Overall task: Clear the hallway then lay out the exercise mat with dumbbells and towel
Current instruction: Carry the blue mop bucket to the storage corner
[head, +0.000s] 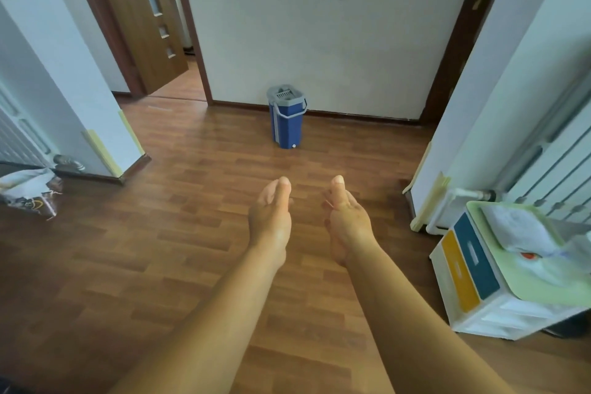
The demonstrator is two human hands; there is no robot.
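A blue mop bucket (pixel 286 117) with a grey lid and handle stands upright on the wooden floor against the far white wall. My left hand (pixel 271 217) and my right hand (pixel 347 221) reach forward side by side over the floor, palms turned toward each other, fingers extended, holding nothing. Both are well short of the bucket. A light cloth, possibly a towel (pixel 518 230), lies on top of the drawer unit at the right. No mat or dumbbells are in view.
A white drawer unit (pixel 473 278) with yellow and blue drawers stands at the right by a radiator (pixel 556 169). A crumpled bag (pixel 30 189) lies at the left wall. An open wooden door (pixel 144 19) leads off at the far left.
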